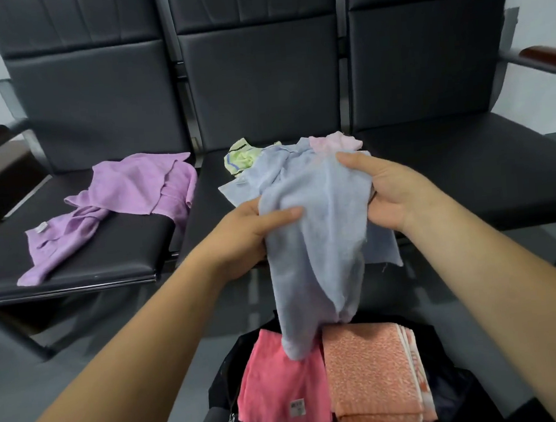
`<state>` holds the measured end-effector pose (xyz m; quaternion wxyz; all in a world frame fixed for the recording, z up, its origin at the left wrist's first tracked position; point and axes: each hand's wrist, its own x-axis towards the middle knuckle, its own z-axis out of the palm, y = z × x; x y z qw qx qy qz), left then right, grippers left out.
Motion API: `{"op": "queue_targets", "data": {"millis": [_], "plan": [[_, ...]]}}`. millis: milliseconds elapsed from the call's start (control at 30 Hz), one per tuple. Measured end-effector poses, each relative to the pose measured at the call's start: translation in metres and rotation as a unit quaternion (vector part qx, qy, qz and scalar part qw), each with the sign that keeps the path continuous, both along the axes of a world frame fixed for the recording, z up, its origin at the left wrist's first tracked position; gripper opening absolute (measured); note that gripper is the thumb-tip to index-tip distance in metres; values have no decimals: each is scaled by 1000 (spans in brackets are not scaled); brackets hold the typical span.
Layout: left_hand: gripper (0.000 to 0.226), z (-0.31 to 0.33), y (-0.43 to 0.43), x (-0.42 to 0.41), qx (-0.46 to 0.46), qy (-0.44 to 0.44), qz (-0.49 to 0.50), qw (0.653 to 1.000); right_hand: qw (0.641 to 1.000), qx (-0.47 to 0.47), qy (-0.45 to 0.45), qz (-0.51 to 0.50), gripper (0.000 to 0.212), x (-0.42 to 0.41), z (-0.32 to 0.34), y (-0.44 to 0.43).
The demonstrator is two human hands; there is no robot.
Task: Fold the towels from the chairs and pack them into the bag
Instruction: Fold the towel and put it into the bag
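Left grip [254, 227] and right grip [393, 195] clutch the bunched light-blue towel [317, 257], which hangs over the black bag [216, 398]. We risk it slumping in unfolded, or dragging the heaped towels [242, 157] off the chair [208, 203].

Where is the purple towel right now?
In the head view, the purple towel lies crumpled on the left chair seat, left of the towel pile on the middle seat.

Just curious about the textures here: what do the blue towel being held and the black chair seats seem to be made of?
The blue towel looks like thin, soft woven cloth, matte; it hangs limp and creased. The chair seats look like leather or imitation leather, which one I cannot tell: smooth, with a dull sheen and stitched panels.
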<state>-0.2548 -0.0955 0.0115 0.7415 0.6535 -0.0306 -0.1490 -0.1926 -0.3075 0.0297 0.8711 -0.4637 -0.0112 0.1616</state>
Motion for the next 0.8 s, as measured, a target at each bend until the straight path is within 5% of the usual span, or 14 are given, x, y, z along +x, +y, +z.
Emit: {"op": "queue_targets", "data": {"millis": [167, 333, 467, 700, 800], "plan": [[33, 16, -7, 1, -179, 12, 108, 978, 991, -39, 17, 130, 47, -9, -12, -6], [25, 26, 5, 1, -91, -27, 87, 992, 994, 4, -13, 113, 46, -15, -12, -4], [20, 26, 19, 1, 3, -70, 73, 995, 993, -99, -51, 26, 58, -11, -5, -12], [21, 28, 7, -3, -99, -85, 104, 986, 996, -21, -29, 82, 61, -18, 6, -19], [23, 30, 7, -5, -141, -100, 114, 978, 993, -73, -45, 75, 54, -21, 7, -19]]}}
